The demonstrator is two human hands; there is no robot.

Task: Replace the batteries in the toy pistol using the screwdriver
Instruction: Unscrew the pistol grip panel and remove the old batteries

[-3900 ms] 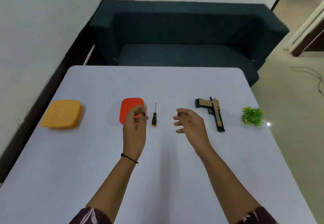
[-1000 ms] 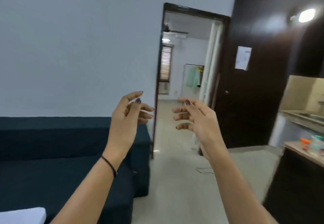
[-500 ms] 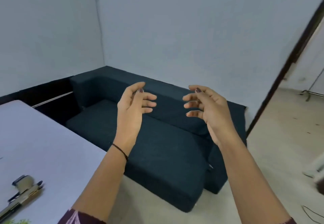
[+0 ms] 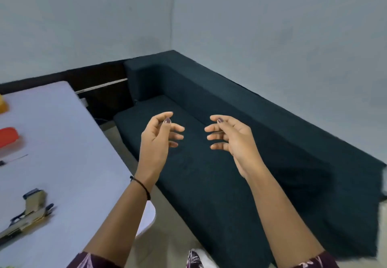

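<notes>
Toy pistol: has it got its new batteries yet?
Not yet. Nothing looks done: the toy pistol lies on the table, untouched. Nothing is in hand: the left hand and right hand are held up in the air, both empty. The screwdriver lies on the table too. Left to do: pick it up, open the pistol, swap the batteries, close it.

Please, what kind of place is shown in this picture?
Probably a living room in a home. A dark sofa fills the corner where two plain walls meet, and beside it stands a white table with a toy pistol lying on it.
</notes>
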